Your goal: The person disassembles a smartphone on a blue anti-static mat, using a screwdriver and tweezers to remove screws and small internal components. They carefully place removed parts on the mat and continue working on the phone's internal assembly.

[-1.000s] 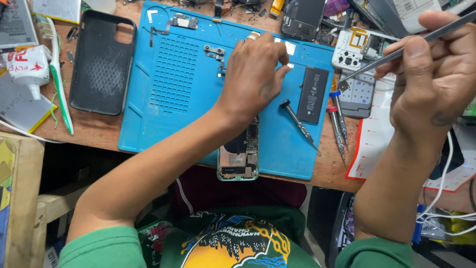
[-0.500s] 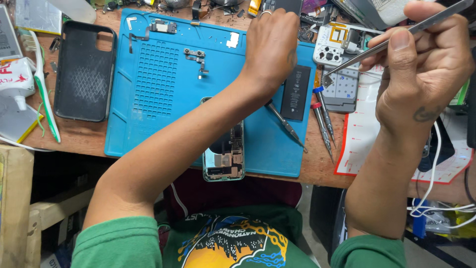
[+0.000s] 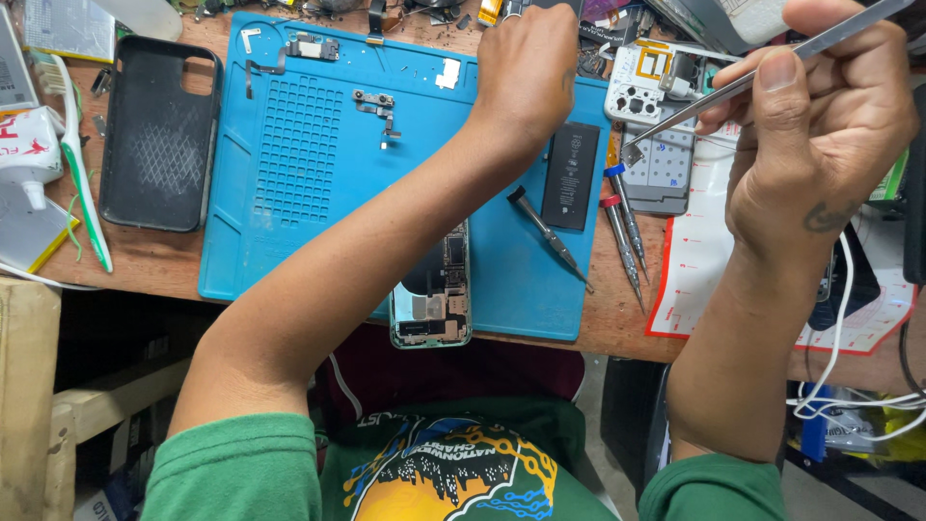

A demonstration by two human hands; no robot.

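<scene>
A wooden workbench (image 3: 145, 260) fills the view, cluttered along its far edge, and on it lies one big blue repair mat (image 3: 289, 193), stretching from ten o'clock to the centre. At nine o'clock sits one black phone case (image 3: 159, 135), flat and open side up, just beside the mat's left edge. Dead centre, at six o'clock on the mat, one opened phone (image 3: 431, 294) hangs over the bench's near edge, its insides showing, partly under the left forearm. One black battery (image 3: 570, 174) lies on the mat at one o'clock, with one dark screwdriver (image 3: 547, 234) slanted just below it. Two more screwdrivers (image 3: 622, 227), one blue-capped and one red-capped, lie side by side off the mat's right edge. At nine o'clock, one green-and-white toothbrush (image 3: 82, 183) rests left of the case. Small parts dot the mat's top: a flex cable piece (image 3: 376, 104) and a white scrap (image 3: 448, 73). Now the hands: the left hand (image 3: 526, 72) reaches across to twelve o'clock, knuckles up, fingers curled down at the mat's far edge; what they grip, I cannot tell. The right hand (image 3: 820, 135) is raised at two o'clock, pinching one pair of metal tweezers (image 3: 714, 96), tips aimed down-left toward a small white parts tray (image 3: 641, 92).
</scene>
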